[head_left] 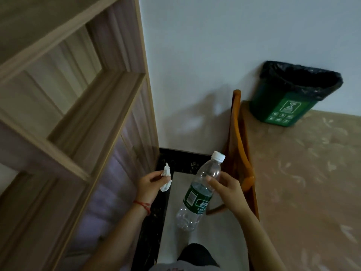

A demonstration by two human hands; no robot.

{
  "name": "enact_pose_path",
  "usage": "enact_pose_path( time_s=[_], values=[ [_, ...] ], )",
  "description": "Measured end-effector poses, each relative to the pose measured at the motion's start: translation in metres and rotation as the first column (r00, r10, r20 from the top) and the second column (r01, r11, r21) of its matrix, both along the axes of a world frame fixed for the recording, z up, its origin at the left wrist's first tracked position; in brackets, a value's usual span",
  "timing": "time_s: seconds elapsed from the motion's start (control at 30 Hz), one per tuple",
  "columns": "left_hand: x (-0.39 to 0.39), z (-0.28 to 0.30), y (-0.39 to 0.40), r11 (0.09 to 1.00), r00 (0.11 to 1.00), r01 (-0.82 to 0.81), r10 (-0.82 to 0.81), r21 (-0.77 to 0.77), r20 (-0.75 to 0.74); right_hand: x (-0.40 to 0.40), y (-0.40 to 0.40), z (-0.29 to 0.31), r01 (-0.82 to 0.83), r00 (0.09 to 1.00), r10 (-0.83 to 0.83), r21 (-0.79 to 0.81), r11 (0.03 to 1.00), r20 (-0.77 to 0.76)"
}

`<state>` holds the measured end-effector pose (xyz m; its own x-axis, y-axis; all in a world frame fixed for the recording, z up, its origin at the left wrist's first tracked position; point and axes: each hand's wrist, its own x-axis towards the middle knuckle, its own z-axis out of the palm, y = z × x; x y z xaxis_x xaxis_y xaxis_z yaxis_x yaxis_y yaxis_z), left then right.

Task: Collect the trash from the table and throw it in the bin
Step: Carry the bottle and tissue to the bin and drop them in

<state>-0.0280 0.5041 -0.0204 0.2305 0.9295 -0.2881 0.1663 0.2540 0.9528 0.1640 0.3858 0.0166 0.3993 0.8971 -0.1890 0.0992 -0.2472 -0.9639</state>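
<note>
Gripping a clear plastic bottle [197,192] mid-body, the right hand [224,189] held it tilted, white cap up, over the floor. Left hand [149,185] fingers pinched a crumpled white tissue [166,178]. Green bin [289,98] with black liner sat on the bench [304,173] by the wall, well apart from both hands.

Home room, wooden shelving [78,106], clothed table [304,182]

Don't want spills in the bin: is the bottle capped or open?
Capped: a white cap sits on the neck of the plastic bottle held in the right hand. It looks empty.
</note>
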Motion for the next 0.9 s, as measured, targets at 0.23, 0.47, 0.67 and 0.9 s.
enact_pose_path(
  time_s=[0.23,0.47,0.67,0.9],
  values=[
    [0.064,0.014,0.089,0.999,1.0,-0.027,0.027,0.037,0.009,0.063,0.091,0.02,-0.026,1.0,0.026,0.016,1.0,-0.014],
    [0.118,0.025,0.171,0.996,0.998,0.064,-0.065,0.062,0.016,0.102,0.159,0.021,0.07,0.996,-0.07,0.006,0.998,-0.049],
    [0.172,0.02,0.243,0.979,0.98,0.195,-0.197,0.056,0.023,0.128,0.206,0.023,0.203,0.979,-0.202,0.03,0.979,-0.035],
    [0.227,0.025,0.309,0.947,0.947,0.316,-0.318,0.057,0.031,0.147,0.249,0.029,0.371,0.927,-0.369,0.023,0.928,-0.067]
  ],
)
